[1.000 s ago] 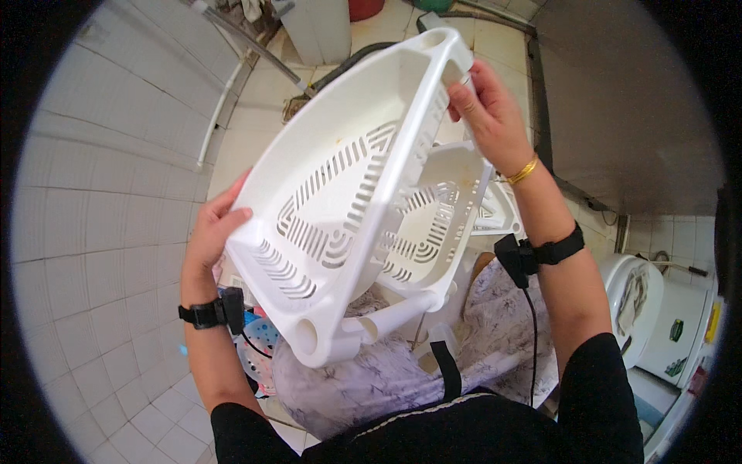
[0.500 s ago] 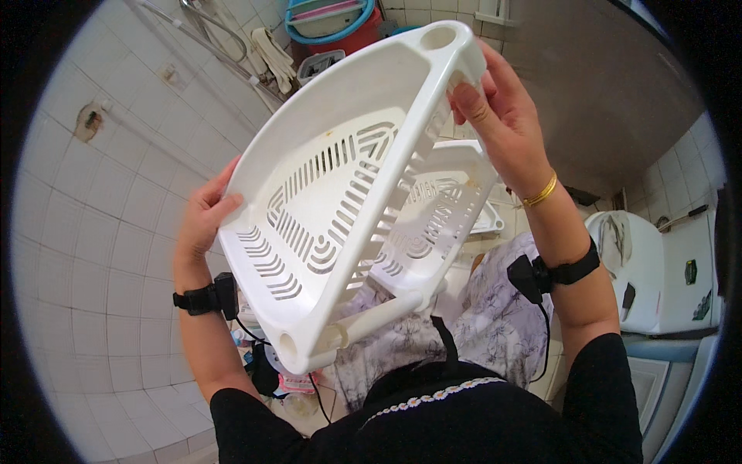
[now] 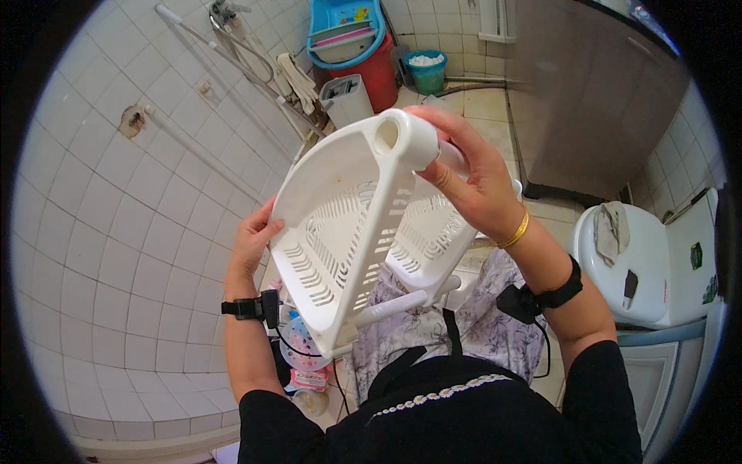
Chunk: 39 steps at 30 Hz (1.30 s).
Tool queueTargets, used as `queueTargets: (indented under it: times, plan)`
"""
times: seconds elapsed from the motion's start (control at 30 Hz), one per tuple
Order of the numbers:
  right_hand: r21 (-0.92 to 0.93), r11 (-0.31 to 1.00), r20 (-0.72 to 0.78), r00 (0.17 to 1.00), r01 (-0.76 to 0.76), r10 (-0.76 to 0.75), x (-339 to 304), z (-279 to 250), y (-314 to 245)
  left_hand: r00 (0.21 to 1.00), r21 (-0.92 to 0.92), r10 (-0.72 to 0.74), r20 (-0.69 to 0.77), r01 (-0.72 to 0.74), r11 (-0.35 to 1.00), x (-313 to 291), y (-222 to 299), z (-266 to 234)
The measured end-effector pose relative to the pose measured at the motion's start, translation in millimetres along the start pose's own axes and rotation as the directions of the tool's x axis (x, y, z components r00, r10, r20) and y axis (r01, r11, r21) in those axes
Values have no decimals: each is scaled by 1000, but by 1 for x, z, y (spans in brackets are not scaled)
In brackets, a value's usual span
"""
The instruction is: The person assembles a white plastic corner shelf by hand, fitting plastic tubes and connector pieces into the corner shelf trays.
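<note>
At the far left a white tiled wall [image 3: 116,232] curves away, with a chipped hole and thin white pipes [image 3: 209,147] running across it toward a tap fitting at the top. Low down beside the person's left forearm lie a few small bottles and packets [image 3: 305,371], too blurred to name more closely. The left hand [image 3: 251,243], a black strap with a small device on its wrist, grips the left rim of a white plastic two-tier corner shelf [image 3: 340,232], thumb on the inner face and fingers curled behind the edge. The shelf is held up in the air in front of the chest, tilted steeply, its slotted trays facing the person and its tube legs pointing down toward the flowered skirt. The right hand [image 3: 471,182], wearing a gold bangle, closes around the top corner post, fingers wrapped over the tube just below its open round socket. Behind the shelf stand a red bucket [image 3: 379,69] with a blue basin on it, a small white bin [image 3: 348,97] and a teal basket [image 3: 427,69]. At the right stands a white toilet [image 3: 626,263] with a cloth on its lid.
</note>
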State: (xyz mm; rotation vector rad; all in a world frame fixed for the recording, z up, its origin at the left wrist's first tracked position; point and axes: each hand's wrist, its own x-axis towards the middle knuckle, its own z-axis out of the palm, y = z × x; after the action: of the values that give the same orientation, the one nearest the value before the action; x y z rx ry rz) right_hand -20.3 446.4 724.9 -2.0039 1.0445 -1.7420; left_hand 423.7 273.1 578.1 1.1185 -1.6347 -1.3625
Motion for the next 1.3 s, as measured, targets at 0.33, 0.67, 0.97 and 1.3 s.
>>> queueTargets:
  times: [0.33, 0.67, 0.97, 1.3]
  plan:
    - [-242, 968, 46, 997, 71, -62, -37, 28, -26, 885, 228, 410, 222, -456, 860, -35, 75, 73]
    - [-321, 936, 124, 986, 143, -108, -48, 52, -16, 695, 369, 620, 365, -719, 589, -81, 192, 169]
    - [-338, 941, 148, 988, 16, 36, -69, 37, -4, 672, 312, 627, 395, -740, 596, -85, 181, 186]
    - [-462, 870, 197, 977, 169, -85, -72, 35, 1, 642, 380, 610, 465, -767, 518, -93, 186, 202]
